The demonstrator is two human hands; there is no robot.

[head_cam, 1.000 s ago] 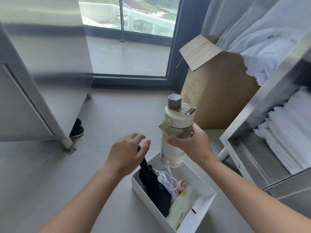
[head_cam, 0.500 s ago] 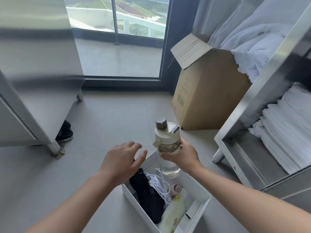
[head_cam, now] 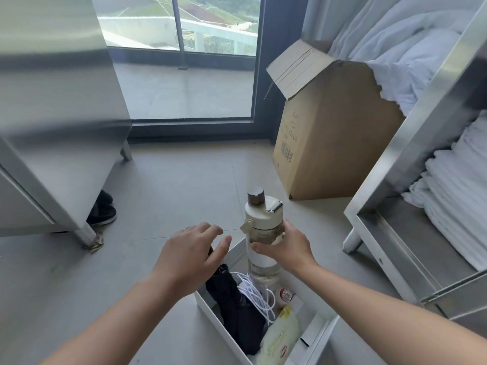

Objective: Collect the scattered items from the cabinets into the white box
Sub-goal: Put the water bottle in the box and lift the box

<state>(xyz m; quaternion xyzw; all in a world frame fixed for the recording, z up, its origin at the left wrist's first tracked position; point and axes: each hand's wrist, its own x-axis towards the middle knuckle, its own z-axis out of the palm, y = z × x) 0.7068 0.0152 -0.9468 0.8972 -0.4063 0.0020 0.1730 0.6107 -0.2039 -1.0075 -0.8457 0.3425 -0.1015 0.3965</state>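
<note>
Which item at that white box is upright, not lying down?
The water bottle, held upright by the right hand; the black umbrella, white cable and yellow packet lie flat.

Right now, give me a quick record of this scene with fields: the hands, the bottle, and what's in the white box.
water bottle: upright, base lowered into the far end of the white box
right hand: grips the water bottle just below its lid
left hand: open, fingers spread, above the black umbrella, holding nothing
already in box: black umbrella, white cable, small red-labelled container, yellow-green packet
nearby: cardboard box, folded white towels on the steel shelf
</note>
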